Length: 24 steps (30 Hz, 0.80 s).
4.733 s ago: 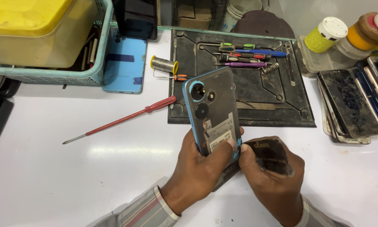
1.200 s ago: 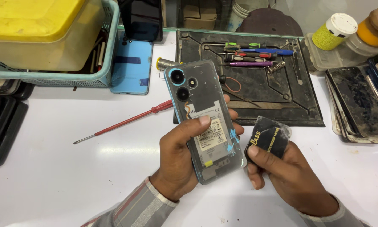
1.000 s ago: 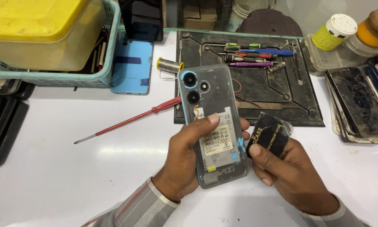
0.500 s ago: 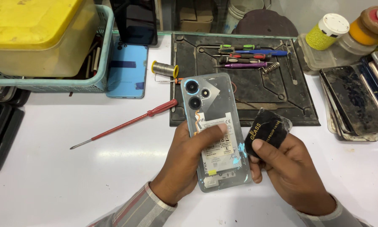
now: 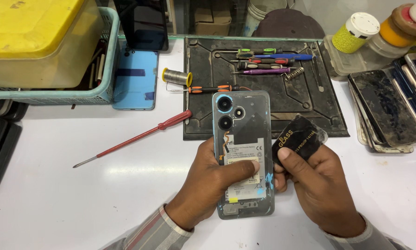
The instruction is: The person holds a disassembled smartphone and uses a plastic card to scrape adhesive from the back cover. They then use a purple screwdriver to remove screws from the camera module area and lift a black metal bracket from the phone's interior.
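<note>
From the head camera, the left hand [image 5: 212, 183] gripped a phone [image 5: 243, 153] from its left side, thumb pressed flat across the back near the lower half. The phone was held back-side up over the white table [image 5: 78, 194], its clear rear showing two round camera lenses at the top and a pale label with a thin orange strip lower down (the lower right corner carried a few blue smudges). The right hand [image 5: 319, 185] was closed around a small black packet [image 5: 299, 139], thumb on its face and fingers behind, and it sat just beside the phone's right edge, touching or nearly so.

Behind the phone lay a dark work mat [image 5: 263, 97], and the phone's top end overlapped its front edge. On the mat rested several small screwdrivers [image 5: 263, 60] with green, blue, red and purple handles, and a spool of solder wire [image 5: 178, 77] stood at its left edge. A long red-handled screwdriver [image 5: 138, 136] lay slantwise on the table to the left of the phone, well clear of both hands. Farther left stood a teal basket [image 5: 101, 88] holding a yellow tub [image 5: 36, 41], with a light blue phone back [image 5: 136, 81] beside it. A stack of worn dark phone panels [image 5: 386, 111] lay at the right.
</note>
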Each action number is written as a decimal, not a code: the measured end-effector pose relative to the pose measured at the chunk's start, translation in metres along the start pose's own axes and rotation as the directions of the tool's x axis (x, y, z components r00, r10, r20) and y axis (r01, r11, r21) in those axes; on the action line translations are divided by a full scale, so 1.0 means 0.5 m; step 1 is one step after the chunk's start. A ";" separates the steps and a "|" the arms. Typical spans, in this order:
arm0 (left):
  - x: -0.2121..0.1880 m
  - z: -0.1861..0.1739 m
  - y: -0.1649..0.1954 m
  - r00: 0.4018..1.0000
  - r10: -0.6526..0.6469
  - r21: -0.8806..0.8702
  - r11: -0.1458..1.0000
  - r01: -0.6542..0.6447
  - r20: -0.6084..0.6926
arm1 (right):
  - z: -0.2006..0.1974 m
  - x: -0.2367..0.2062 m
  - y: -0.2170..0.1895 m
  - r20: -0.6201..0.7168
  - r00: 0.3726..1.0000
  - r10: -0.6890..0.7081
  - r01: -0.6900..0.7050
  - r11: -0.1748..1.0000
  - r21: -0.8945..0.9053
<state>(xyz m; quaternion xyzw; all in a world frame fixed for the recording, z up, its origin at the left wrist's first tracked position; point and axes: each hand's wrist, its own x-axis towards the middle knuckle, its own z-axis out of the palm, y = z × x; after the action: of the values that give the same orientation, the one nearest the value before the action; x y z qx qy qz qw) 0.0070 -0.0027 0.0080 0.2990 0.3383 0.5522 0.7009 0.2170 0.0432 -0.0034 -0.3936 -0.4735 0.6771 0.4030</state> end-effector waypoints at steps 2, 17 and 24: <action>0.000 0.000 0.000 1.000 0.009 -0.009 1.000 -0.009 -0.029 | -0.001 0.000 -0.001 -0.005 1.000 0.004 -0.004 1.000 0.005; 0.005 0.012 -0.002 0.979 0.185 0.318 0.936 -0.147 -0.091 | 0.008 0.002 0.002 -0.120 0.992 -0.047 0.029 0.988 -0.149; 0.006 0.015 -0.002 0.981 0.173 0.342 0.931 -0.131 -0.093 | 0.011 0.000 -0.004 -0.134 0.987 -0.084 0.064 0.987 -0.147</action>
<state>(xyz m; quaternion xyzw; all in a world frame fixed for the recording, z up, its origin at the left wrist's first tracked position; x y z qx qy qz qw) 0.0142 -0.0004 0.0113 0.4046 0.4448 0.5566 0.5732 0.2123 0.0420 -0.0001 -0.4501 -0.5053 0.5969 0.4310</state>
